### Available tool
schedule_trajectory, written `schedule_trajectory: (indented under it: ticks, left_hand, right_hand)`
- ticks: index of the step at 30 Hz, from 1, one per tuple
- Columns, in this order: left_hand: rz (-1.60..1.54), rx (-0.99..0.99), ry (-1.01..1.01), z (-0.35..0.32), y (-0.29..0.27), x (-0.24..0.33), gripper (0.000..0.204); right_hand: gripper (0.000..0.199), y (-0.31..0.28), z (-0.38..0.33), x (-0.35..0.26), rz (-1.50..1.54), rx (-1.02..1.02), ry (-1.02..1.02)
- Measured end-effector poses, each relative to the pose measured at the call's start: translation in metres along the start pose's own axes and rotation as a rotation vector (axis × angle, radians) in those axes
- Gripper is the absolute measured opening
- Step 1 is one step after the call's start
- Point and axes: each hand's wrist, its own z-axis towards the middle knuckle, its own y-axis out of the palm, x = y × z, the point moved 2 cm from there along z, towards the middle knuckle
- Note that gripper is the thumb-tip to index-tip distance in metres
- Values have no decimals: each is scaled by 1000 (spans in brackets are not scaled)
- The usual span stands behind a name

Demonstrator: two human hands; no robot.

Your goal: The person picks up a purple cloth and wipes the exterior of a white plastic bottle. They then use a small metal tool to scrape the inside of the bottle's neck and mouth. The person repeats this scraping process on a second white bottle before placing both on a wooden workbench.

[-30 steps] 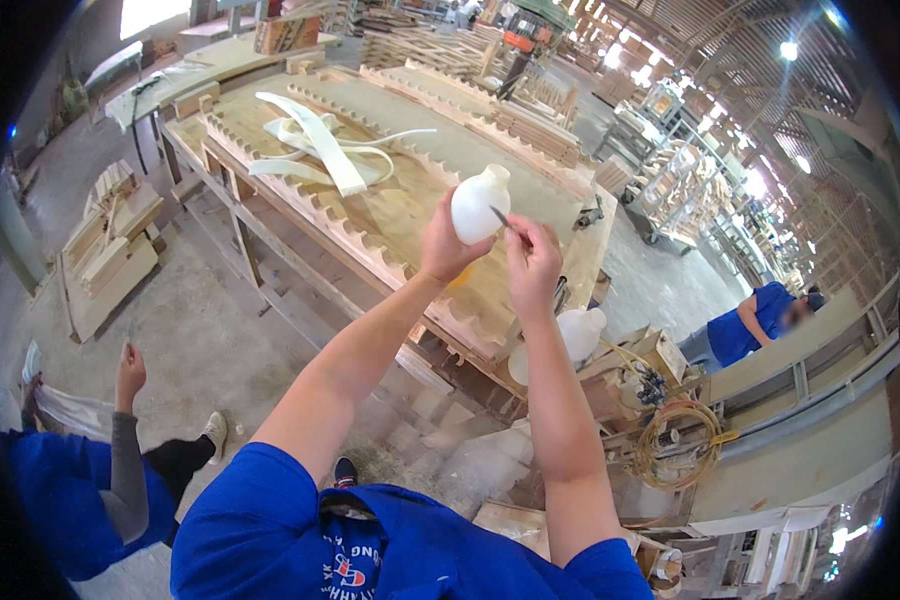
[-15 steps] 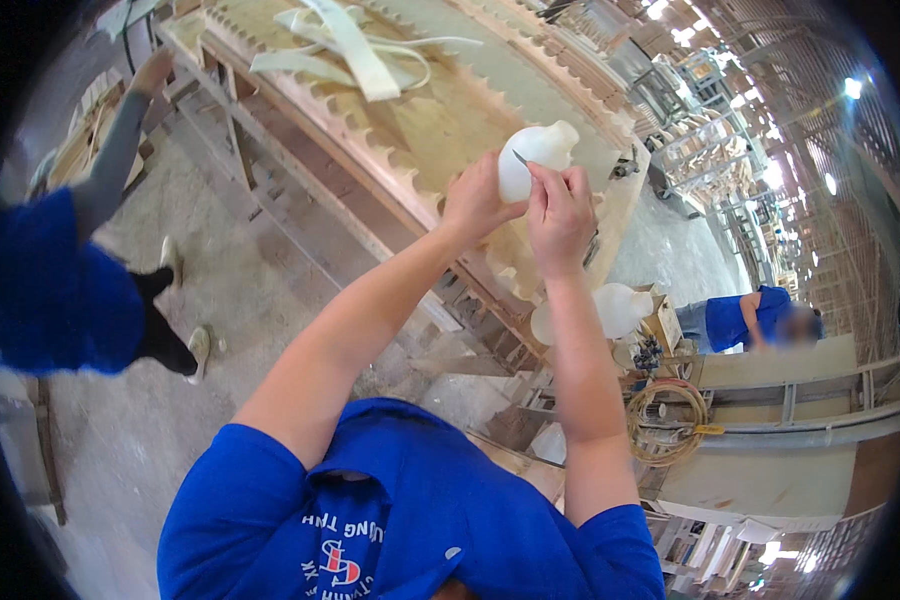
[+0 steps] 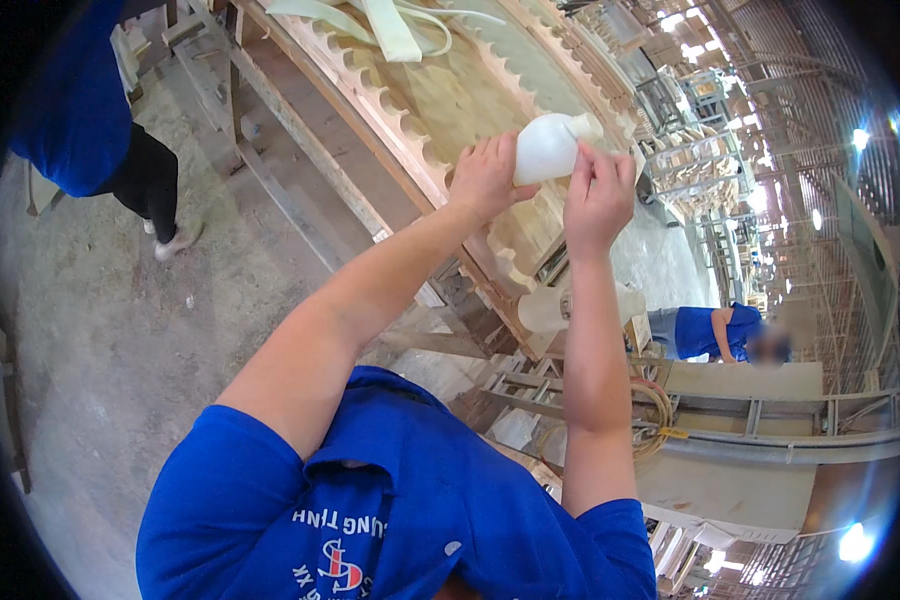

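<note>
My left hand point(image 3: 485, 178) is closed round the base of a white plastic bottle point(image 3: 547, 150). The bottle lies tilted, its short neck pointing up and to the right, above the edge of the workbench. Beside the neck, my right hand point(image 3: 602, 200) is pinched on a thin dark pointed tool point(image 3: 571, 131), most of it hidden by the fingers. Its tip lies against the bottle's shoulder. Whether it cuts into the plastic is too small to tell.
Scalloped wooden strips point(image 3: 395, 112) and pale bands point(image 3: 390, 30) lie on the workbench. White containers point(image 3: 542, 309) stand by my right forearm, above a coiled hose point(image 3: 658, 415). One person point(image 3: 70, 110) is at the left, another point(image 3: 715, 332) at the right.
The tool's tip has gone from the bottle's rounded body to its shoulder near the neck. The bottle leans further right. The person at the left has moved farther off.
</note>
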Motion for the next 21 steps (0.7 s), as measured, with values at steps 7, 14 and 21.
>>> schedule_trajectory:
  ticks: [7, 14, 21]
  left_hand:
    - [12, 12, 18, 6, -3, -5, 70]
    - [-1, -4, 42, 9, -5, -4, 70]
    - [8, 41, 74, 5, -2, -6, 73]
  right_hand:
    - [11, 10, -12, -16, 16, -106, -61]
    - [12, 16, -15, -13, 76, -116, 23]
    - [13, 20, -11, -12, 46, -62, 84]
